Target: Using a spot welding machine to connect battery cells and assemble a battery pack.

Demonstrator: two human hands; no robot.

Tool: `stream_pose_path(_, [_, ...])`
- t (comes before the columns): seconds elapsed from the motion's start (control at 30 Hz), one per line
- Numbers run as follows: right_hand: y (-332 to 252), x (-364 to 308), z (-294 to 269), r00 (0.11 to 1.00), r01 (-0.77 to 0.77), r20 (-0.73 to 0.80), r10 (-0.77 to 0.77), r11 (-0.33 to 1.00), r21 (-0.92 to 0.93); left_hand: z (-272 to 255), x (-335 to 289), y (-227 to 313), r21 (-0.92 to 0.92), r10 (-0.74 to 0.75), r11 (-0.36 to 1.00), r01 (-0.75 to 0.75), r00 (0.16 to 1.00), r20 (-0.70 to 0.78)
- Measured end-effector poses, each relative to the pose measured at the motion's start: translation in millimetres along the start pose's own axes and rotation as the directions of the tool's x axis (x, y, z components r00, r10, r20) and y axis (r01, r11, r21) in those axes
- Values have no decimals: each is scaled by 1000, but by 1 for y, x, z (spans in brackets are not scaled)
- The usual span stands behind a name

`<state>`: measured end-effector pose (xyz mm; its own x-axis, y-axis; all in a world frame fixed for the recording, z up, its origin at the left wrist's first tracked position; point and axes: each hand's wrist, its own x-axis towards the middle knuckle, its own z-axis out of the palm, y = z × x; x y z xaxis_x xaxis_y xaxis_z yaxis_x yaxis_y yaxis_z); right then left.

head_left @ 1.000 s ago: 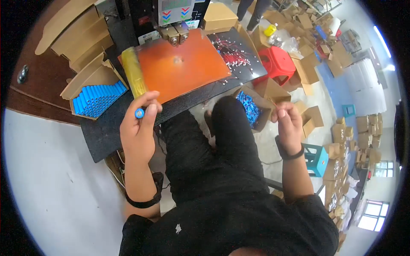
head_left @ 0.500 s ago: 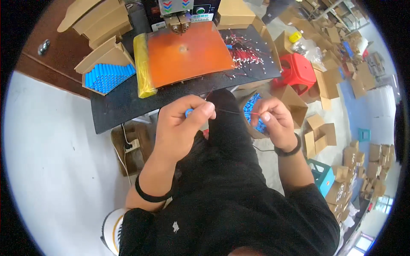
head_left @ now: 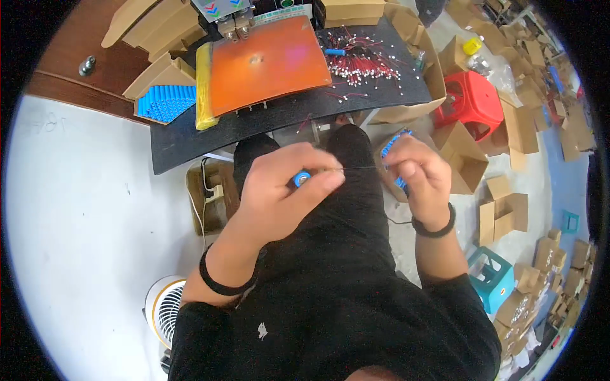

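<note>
My left hand (head_left: pixel 273 193) is closed around a blue cylindrical battery cell (head_left: pixel 301 180), whose end shows between thumb and fingers. A thin dark wire (head_left: pixel 359 167) runs taut from the left fingertips across to my right hand (head_left: pixel 424 178). The right thumb and forefinger pinch its other end, which they hide. Both hands are held above my lap, in front of the table edge. A carton of blue cells (head_left: pixel 395 145) stands on the floor just behind the right hand, partly covered by it.
A spot-welding-type machine (head_left: pixel 235 24) overhangs an orange board (head_left: pixel 270 66) on the black table (head_left: pixel 184 147). Left are a yellow wrapped bundle (head_left: pixel 203 89) and boxed blue cells (head_left: pixel 166 101). Right lie red-black connector leads (head_left: pixel 375 66) and one blue cell (head_left: pixel 335 52). A red stool (head_left: pixel 470 105) stands beyond.
The view has shifted, so the table sits farther left and higher. Both hands appear farther right, and the left hand's cell end shows more. The wire remains stretched between them.
</note>
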<state>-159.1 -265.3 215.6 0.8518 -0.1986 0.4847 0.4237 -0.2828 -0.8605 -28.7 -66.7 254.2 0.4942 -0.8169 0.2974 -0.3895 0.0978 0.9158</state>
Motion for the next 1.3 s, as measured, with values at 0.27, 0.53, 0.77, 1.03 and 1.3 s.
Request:
stream_pose_path(0.27, [33,28,-1,972,67,-231,-26,983,171,-26,0,-40,-52,-78,996,76,996,-53])
stream_pose_path(0.53, [61,106,22,961,-41,-250,123,950,309,-86,51,-55,353,-151,895,272,931,-333])
stream_pose_path(0.77, [103,151,54,952,-115,-255,172,968,225,-127,69,-97,877,-41,448,173,984,-174])
stream_pose_path(1.03, [128,180,71,937,-190,-292,192,981,37,-132,99,-129,768,105,628,128,963,-246])
stream_pose_path(1.3, [126,189,74,921,-261,-287,264,964,51,-128,111,-146,422,-135,833,359,870,-474])
